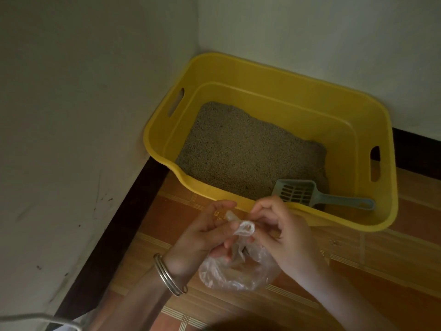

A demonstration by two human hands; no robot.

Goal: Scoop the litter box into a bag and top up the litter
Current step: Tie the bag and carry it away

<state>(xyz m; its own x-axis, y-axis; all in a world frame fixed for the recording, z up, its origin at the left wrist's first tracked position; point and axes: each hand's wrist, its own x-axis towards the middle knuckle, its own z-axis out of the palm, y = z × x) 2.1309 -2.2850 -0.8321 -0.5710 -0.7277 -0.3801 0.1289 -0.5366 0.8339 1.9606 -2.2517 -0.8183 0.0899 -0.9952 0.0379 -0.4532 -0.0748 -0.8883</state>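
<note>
The litter box [262,77] sits in the corner of the walls at the upper right of the frame, with grey litter [238,151] inside and the scoop [298,193] lying by its near right edge. At lower centre my left hand [202,235] and right hand [281,235], fingers curled, both pinch the clear bag [238,273] at its twisted neck, just in front of the box's near rim. Tiled floor [370,271] lies open to the right.
</note>
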